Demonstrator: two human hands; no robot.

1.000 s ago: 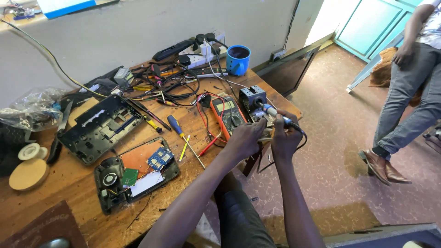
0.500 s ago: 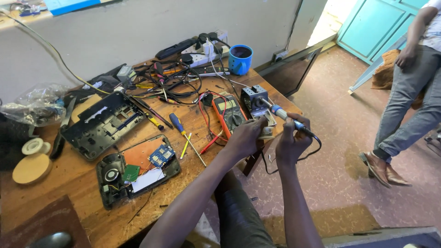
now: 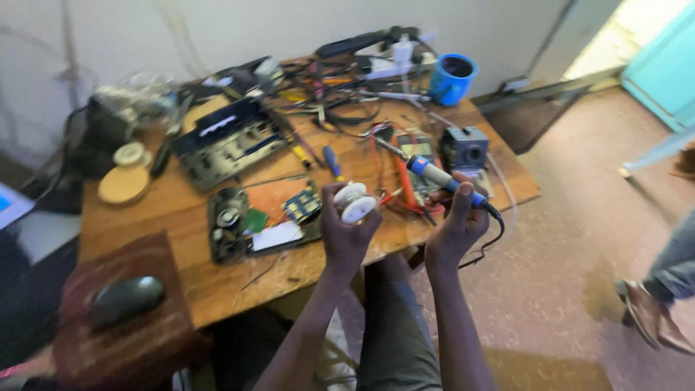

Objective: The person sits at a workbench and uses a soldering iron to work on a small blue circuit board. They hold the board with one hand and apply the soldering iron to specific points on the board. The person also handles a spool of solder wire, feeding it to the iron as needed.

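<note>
A cluttered wooden table (image 3: pixel 217 286) stands against a pale wall, strewn with wires and opened electronics. The left hand (image 3: pixel 347 232) has its grip clamped on a white solder spool (image 3: pixel 355 201), raised clear; the right hand (image 3: pixel 456 224) grips a blue-handled soldering iron (image 3: pixel 434 175), tip angled away over the table.

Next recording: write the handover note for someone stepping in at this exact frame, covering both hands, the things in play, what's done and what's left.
Left hand: closed on a white spool, raised over the front of the wooden table.
Right hand: grips a soldering iron, tip pointing up-left over the multimeter.
Opened device with exposed boards lies left of the hands.
Done: both tools in hand.
Left: no contact yet between tip and board.
</note>
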